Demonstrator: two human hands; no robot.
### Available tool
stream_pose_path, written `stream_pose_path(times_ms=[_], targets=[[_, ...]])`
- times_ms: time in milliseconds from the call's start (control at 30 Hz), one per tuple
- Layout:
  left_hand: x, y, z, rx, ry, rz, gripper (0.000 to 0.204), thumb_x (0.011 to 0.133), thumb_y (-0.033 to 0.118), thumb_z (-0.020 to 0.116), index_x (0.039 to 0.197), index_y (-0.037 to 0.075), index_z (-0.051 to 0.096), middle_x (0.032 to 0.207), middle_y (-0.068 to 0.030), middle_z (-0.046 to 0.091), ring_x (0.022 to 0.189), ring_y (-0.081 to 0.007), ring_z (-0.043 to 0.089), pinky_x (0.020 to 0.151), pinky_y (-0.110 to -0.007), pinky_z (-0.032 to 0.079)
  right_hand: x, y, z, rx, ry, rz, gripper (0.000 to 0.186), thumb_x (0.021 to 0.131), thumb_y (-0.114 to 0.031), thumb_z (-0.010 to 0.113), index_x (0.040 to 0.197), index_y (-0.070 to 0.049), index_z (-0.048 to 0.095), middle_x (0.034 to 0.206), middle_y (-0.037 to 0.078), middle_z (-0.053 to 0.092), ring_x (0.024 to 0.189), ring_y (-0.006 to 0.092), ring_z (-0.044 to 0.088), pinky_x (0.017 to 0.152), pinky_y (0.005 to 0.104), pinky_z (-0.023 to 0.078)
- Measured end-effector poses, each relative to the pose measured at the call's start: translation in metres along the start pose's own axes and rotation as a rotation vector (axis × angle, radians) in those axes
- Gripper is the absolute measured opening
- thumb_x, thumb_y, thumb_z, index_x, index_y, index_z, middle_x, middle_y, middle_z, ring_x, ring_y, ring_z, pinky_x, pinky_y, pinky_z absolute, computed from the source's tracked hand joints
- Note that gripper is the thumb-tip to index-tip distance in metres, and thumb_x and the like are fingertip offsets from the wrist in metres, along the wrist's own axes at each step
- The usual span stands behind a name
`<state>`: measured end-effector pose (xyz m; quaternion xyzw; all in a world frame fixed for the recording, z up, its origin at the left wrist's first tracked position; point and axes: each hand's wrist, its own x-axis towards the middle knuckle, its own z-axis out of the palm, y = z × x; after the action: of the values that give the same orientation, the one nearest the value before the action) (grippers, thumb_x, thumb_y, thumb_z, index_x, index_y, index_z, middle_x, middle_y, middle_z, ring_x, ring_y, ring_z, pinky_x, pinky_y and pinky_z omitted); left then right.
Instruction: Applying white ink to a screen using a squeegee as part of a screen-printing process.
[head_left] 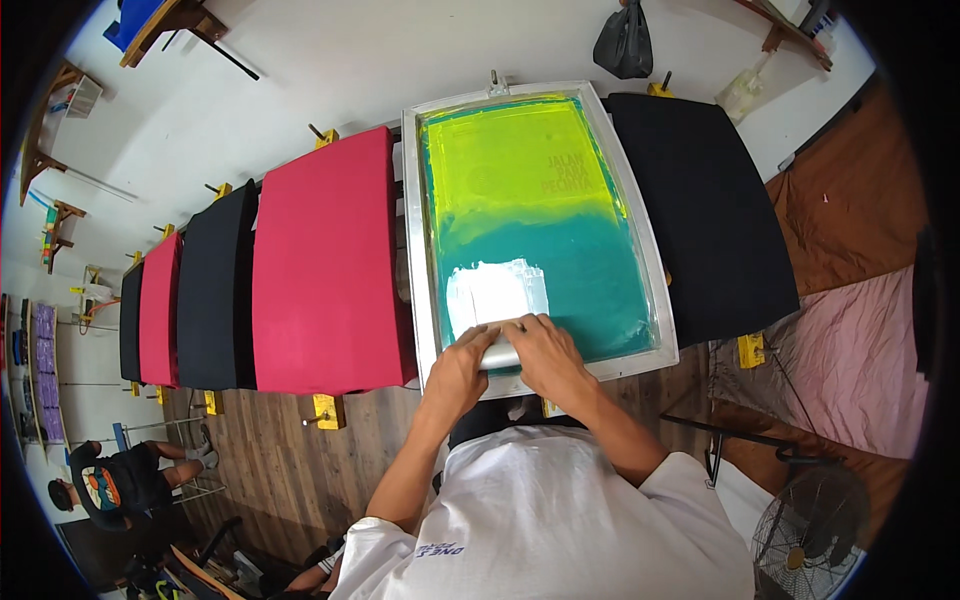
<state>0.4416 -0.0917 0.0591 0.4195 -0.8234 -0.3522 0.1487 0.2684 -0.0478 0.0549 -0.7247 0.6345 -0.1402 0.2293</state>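
Observation:
Both my hands are closed on a pale squeegee (501,354) near the front edge of a screen-printing frame (661,325). My left hand (463,366) grips its left end and my right hand (545,356) its right, thumbs close together. The squeegee's lower edge is hidden. Just beyond it, a patch of white ink (500,288) lies on the teal mesh (575,270). The far half of the screen is yellow-green (500,150), with faint lettering at its right. A clamp (498,85) stands at the frame's far edge.
Pink (325,265) and black (215,290) fabric-covered boards stand in a row at left; another black board (705,220) is at right. Yellow brackets (327,411) edge the row. A fan (808,535) stands lower right. Another person (125,480) is at far left.

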Motion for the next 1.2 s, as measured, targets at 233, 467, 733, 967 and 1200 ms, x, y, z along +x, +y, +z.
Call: stream_pose_path(times_ms=[233, 467, 733, 967, 1200], targets=[[0.018, -0.044, 0.016, 0.052, 0.121, 0.094, 0.065, 0.065, -0.018, 0.056, 0.127, -0.002, 0.06, 0.131, -0.0291, 0.057, 0.121, -0.0447, 0.056, 0.102, -0.047, 0.047, 0.026, 0.007, 0.024, -0.071, 0.12, 0.017, 0.047, 0.072, 0.009, 0.062, 0.119, -0.001, 0.062, 0.121, 0.018, 0.059, 0.116, 0.0352, 0.056, 0.09, 0.0463, 0.051], [0.028, -0.061, 0.026, 0.059, 0.154, 0.133, 0.059, 0.066, -0.018, 0.055, 0.123, -0.002, 0.062, 0.129, -0.0281, 0.058, 0.122, -0.0433, 0.056, 0.097, -0.045, 0.051, 0.039, 0.019, 0.036, -0.043, 0.151, 0.007, 0.054, 0.071, 0.012, 0.059, 0.122, -0.002, 0.062, 0.126, 0.02, 0.06, 0.117, 0.0377, 0.058, 0.093, 0.0458, 0.05], [0.022, -0.058, 0.029, 0.045, 0.167, 0.09, 0.063, 0.064, -0.018, 0.058, 0.126, -0.002, 0.061, 0.134, -0.0275, 0.056, 0.123, -0.0426, 0.056, 0.101, -0.045, 0.049, 0.032, 0.014, 0.042, -0.043, 0.157, 0.031, 0.053, 0.071, 0.013, 0.058, 0.122, -0.001, 0.064, 0.129, 0.021, 0.059, 0.12, 0.0379, 0.055, 0.097, 0.0453, 0.048], [0.017, -0.053, 0.026, -0.002, 0.114, 0.045, 0.067, 0.063, -0.018, 0.061, 0.127, 0.0, 0.06, 0.137, -0.0249, 0.055, 0.124, -0.041, 0.056, 0.101, -0.043, 0.051, 0.028, 0.005, 0.033, -0.08, 0.148, 0.069, 0.054, 0.073, 0.014, 0.057, 0.124, -0.003, 0.064, 0.131, 0.02, 0.058, 0.123, 0.0366, 0.054, 0.098, 0.0446, 0.048], [0.013, -0.048, 0.026, -0.024, 0.092, 0.052, 0.063, 0.065, -0.016, 0.06, 0.127, -0.004, 0.06, 0.134, -0.0305, 0.054, 0.128, -0.0435, 0.052, 0.105, -0.045, 0.046, 0.02, 0.009, 0.039, -0.062, 0.094, 0.09, 0.054, 0.072, 0.013, 0.058, 0.124, -0.002, 0.064, 0.133, 0.02, 0.057, 0.124, 0.0365, 0.053, 0.099, 0.0443, 0.047]])
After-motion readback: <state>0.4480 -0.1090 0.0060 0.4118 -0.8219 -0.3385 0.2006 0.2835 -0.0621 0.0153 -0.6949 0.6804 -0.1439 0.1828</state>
